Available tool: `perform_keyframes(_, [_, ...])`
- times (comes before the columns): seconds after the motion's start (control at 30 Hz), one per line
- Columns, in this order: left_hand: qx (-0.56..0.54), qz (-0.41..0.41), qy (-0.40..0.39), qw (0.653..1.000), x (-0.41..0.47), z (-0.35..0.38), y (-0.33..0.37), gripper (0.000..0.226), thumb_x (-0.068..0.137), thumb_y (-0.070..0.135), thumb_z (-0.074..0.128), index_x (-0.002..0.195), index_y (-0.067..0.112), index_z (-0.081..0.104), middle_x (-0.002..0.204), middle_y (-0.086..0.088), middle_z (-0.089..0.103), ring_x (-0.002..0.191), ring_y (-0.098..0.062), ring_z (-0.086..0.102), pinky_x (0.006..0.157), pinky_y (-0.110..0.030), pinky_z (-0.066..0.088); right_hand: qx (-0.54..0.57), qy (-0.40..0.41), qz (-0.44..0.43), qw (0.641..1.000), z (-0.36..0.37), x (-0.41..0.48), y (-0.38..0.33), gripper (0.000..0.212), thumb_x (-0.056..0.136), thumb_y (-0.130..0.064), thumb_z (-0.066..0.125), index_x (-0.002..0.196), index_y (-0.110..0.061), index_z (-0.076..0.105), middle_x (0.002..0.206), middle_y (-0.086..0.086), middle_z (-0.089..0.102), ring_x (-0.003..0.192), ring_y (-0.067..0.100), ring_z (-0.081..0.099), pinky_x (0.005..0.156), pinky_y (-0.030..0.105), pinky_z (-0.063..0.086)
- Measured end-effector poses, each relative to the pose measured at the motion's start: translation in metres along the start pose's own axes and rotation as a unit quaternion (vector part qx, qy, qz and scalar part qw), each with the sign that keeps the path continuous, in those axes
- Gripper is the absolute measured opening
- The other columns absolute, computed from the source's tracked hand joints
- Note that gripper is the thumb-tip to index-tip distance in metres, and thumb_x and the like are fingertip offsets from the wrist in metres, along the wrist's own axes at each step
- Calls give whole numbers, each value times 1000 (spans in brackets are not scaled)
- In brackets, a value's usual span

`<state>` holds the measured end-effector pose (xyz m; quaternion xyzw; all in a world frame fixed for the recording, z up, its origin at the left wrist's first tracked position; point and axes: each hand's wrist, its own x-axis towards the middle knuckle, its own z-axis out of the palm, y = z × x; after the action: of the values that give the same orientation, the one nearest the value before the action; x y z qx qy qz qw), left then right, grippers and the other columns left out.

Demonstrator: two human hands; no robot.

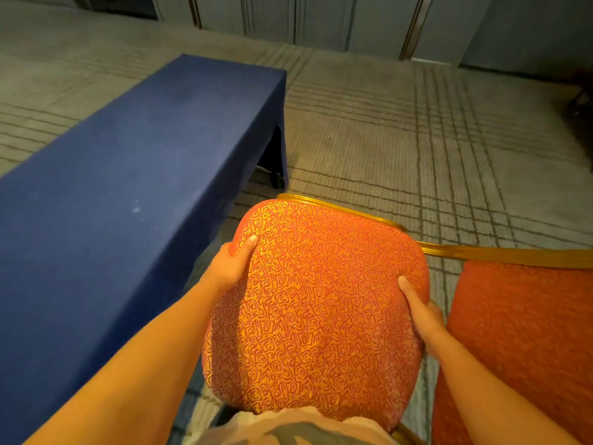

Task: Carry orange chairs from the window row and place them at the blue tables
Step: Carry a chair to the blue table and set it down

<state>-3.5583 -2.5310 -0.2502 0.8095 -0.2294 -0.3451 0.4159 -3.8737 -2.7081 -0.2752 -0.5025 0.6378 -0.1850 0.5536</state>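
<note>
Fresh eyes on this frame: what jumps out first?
The orange patterned chair fills the centre, gripped at its sides by the left hand and the right hand. A long blue table runs along the left, close beside it. A second orange chair with a gold frame stands at the right edge, on the line-patterned carpet.

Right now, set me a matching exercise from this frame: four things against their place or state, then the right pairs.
Things:
1. table
2. patterned chair
3. plain chair
4. carpet

Place or state:
a. gripped by the left hand and right hand
b. at the right edge
c. grey with crossing lines
d. covered in blue, on the left

Pairs: 1-d, 2-a, 3-b, 4-c
</note>
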Motion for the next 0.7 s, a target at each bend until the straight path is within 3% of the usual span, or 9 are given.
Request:
perform_keyframes(0.23, [13,-19,0,1000,175,-14,44,80,75,85,40,117,22,64,108,5,71,98,-15,66,95,-40,48,-9,-7,-13,1000,58,131,-100,65,88,-52,61,133,-6,57,129,18,62,119,29,58,91,27,38])
perform_keyframes(0.4, [8,33,12,999,262,-30,104,58,90,65,42,102,18,71,94,4,74,88,-9,68,75,-27,49,-16,-4,-44,999,90,206,-185,60,91,-47,60,136,-9,55,132,17,60,122,28,55,92,25,36])
perform_keyframes(0.6, [-17,24,-4,1000,368,-38,152,55,93,60,41,112,16,69,100,1,72,90,-11,66,77,-27,47,-9,-21,-20,1000,123,283,-253,60,90,-50,60,133,-8,58,128,16,62,108,22,58,89,24,38])
perform_keyframes(0.7, [-36,10,-18,999,410,-22,156,49,94,57,42,108,19,69,96,3,73,85,-8,69,72,-22,48,-26,-10,-6,1000,133,331,-277,58,91,-45,61,133,-5,57,129,18,61,117,28,58,89,24,36])
